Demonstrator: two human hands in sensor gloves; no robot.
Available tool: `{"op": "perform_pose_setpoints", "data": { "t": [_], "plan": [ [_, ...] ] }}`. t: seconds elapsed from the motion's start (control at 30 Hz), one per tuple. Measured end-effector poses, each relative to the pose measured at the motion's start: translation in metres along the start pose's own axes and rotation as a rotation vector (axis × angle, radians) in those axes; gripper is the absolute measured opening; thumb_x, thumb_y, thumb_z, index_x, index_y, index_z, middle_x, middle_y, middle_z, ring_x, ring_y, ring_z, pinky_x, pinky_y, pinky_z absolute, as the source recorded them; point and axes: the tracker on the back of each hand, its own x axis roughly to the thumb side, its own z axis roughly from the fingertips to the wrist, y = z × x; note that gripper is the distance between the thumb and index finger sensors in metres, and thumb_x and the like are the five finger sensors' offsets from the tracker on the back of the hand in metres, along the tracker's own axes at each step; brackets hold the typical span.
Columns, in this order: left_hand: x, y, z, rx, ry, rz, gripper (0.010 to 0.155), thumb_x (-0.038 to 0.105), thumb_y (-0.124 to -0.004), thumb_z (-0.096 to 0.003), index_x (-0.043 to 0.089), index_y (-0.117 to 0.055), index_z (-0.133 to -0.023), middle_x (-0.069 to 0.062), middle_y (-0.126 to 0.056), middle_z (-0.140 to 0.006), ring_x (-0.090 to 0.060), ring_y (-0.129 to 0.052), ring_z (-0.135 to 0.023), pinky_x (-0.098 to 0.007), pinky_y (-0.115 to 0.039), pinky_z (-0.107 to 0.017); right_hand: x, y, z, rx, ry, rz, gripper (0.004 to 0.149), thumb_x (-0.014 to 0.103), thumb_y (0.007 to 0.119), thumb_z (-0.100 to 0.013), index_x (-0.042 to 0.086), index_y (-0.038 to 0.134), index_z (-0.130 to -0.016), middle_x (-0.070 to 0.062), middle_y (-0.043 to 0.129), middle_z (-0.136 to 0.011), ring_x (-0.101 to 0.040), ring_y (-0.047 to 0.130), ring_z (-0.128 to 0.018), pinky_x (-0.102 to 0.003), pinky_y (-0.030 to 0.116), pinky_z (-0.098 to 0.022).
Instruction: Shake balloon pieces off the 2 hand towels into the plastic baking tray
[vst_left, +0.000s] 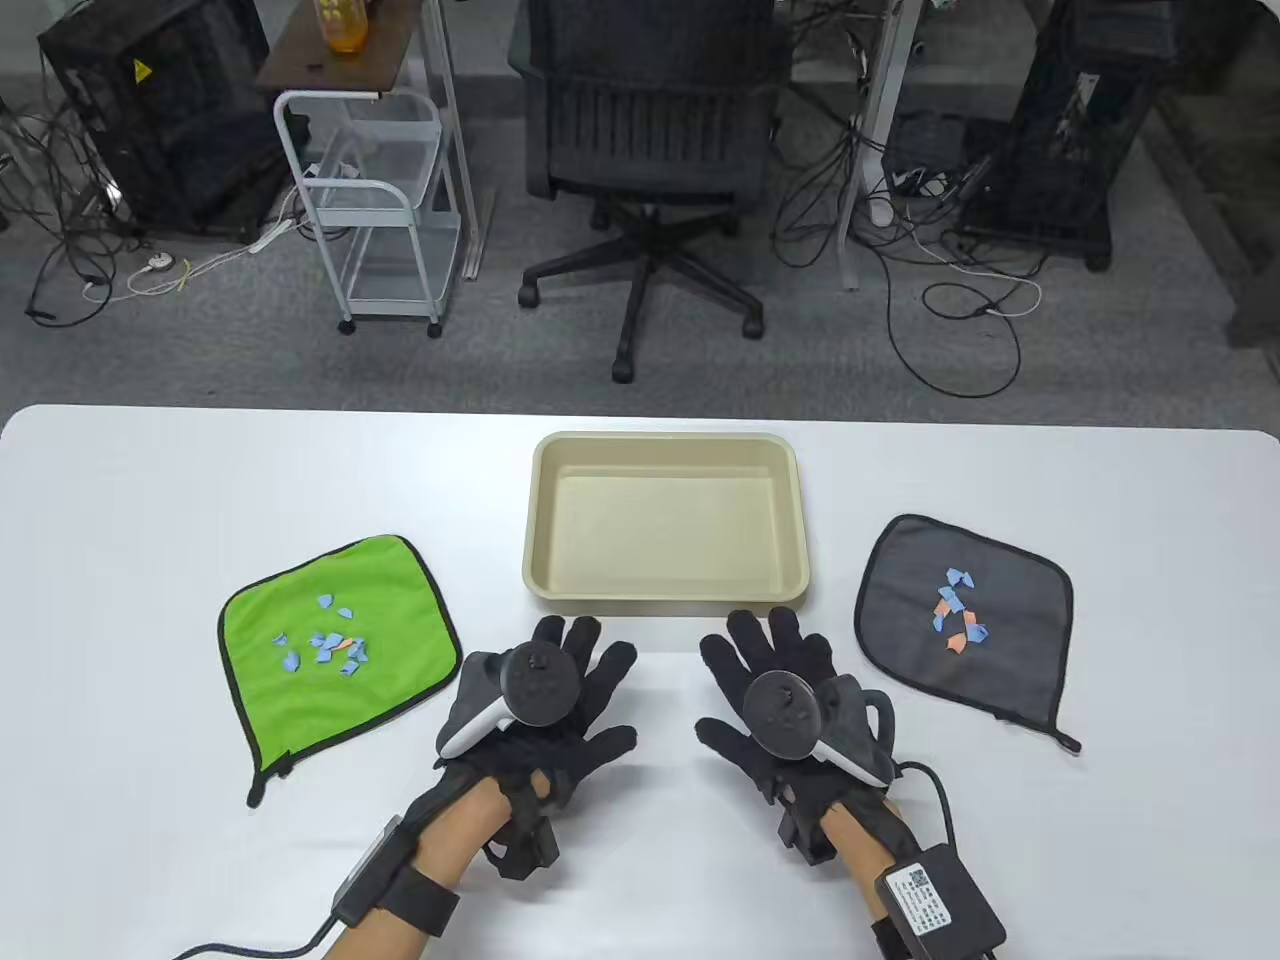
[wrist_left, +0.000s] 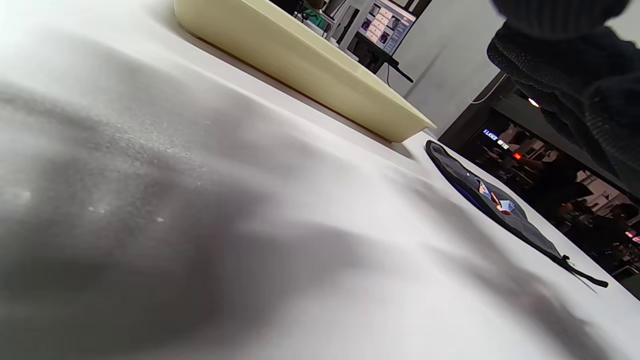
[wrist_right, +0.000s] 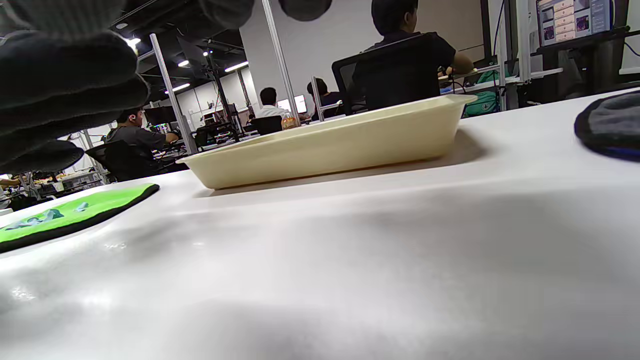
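A cream plastic baking tray (vst_left: 664, 585) sits at the table's middle, with nothing in it. Left of it lies a green hand towel (vst_left: 390, 600) with blue balloon pieces (vst_left: 322, 645) on it. Right of the tray lies a grey hand towel (vst_left: 1010, 650) carrying blue and orange balloon pieces (vst_left: 960, 620). My left hand (vst_left: 560, 680) and right hand (vst_left: 775, 665) rest flat on the table just in front of the tray, fingers spread, holding nothing. The left wrist view shows the tray (wrist_left: 310, 65) and grey towel (wrist_left: 500, 210); the right wrist view shows the tray (wrist_right: 340, 145) and green towel (wrist_right: 75, 212).
The white table (vst_left: 150, 480) ends at its far edge behind the tray. Beyond it stand an office chair (vst_left: 655, 150), a white trolley (vst_left: 365, 200) and cables on the floor. People sit at desks in the background of the right wrist view.
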Motion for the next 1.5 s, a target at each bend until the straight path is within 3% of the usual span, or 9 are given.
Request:
{"op": "perform_pose_setpoints", "data": {
  "t": [0.93, 1.2, 1.33, 1.5],
  "plan": [
    [-0.006, 0.013, 0.007, 0.046, 0.033, -0.021, 0.084, 0.068, -0.061, -0.0336, 0.055, -0.006, -0.096, 0.01, 0.014, -0.108, -0.03, 0.026, -0.099, -0.071, 0.0, -0.067, -0.003, 0.0, -0.003, -0.013, 0.002, 0.008, 0.078, 0.067, 0.062, -0.033, 0.039, 0.035, -0.101, 0.002, 0.028, -0.12, -0.032, 0.016, -0.107, -0.06, 0.027, -0.072],
    [-0.033, 0.052, 0.024, 0.11, 0.112, -0.004, 0.09, 0.069, -0.069, -0.0327, 0.057, -0.007, -0.097, 0.006, 0.02, -0.106, -0.037, 0.03, -0.095, -0.079, 0.0, -0.063, -0.004, 0.003, -0.004, 0.006, 0.007, 0.034, 0.078, 0.067, 0.062, -0.033, 0.039, 0.036, -0.101, 0.002, 0.029, -0.12, -0.033, 0.016, -0.107, -0.06, 0.027, -0.072],
    [-0.063, 0.088, 0.037, 0.189, 0.19, 0.056, 0.094, 0.068, -0.074, -0.0319, 0.057, -0.008, -0.097, 0.005, 0.023, -0.104, -0.039, 0.031, -0.095, -0.083, -0.001, -0.062, -0.004, 0.003, -0.004, 0.005, 0.007, 0.048, 0.078, 0.067, 0.062, -0.033, 0.039, 0.036, -0.101, 0.003, 0.03, -0.12, -0.032, 0.017, -0.107, -0.06, 0.027, -0.073],
    [-0.111, 0.126, 0.045, 0.187, 0.357, 0.14, 0.094, 0.063, -0.079, -0.0324, 0.055, -0.013, -0.099, 0.007, 0.02, -0.107, -0.038, 0.028, -0.1, -0.083, 0.0, -0.063, -0.004, 0.002, -0.004, 0.003, 0.007, 0.062, 0.078, 0.067, 0.062, -0.033, 0.039, 0.036, -0.101, 0.002, 0.031, -0.12, -0.032, 0.017, -0.107, -0.059, 0.027, -0.073]
  ]
}}
